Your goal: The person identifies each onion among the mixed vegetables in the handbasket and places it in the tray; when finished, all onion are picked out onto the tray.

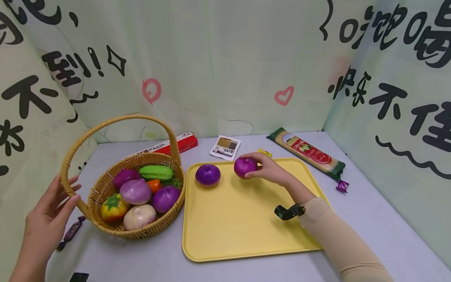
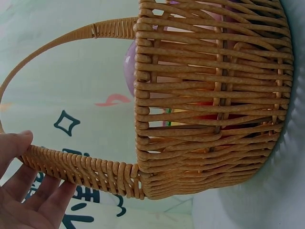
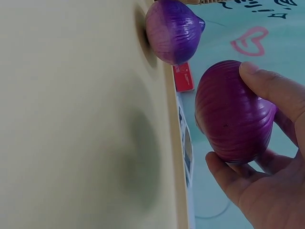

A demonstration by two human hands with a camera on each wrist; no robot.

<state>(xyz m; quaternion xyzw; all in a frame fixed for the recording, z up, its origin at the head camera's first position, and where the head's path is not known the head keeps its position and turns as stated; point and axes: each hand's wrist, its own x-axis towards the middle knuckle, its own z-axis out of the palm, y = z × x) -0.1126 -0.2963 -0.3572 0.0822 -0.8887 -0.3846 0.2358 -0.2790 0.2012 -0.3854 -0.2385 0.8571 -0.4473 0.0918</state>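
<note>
Fingers (image 3: pixel 228 180) of the right hand (image 1: pixel 269 169) curl round an onion (image 1: pixel 244 168) above the yellow tray (image 1: pixel 239 223); those of the left hand (image 1: pixel 49 217) pinch the basket handle (image 2: pixel 90 170).

The left grip (image 2: pixel 21 210) holds the handle (image 2: pixel 81 167) of a wicker basket (image 2: pixel 205 148) with a purple item (image 2: pixel 129 69) inside.

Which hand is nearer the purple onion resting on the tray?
Right hand: it holds another onion just right of the resting onion; the left hand holds the basket handle, farther left.
</note>
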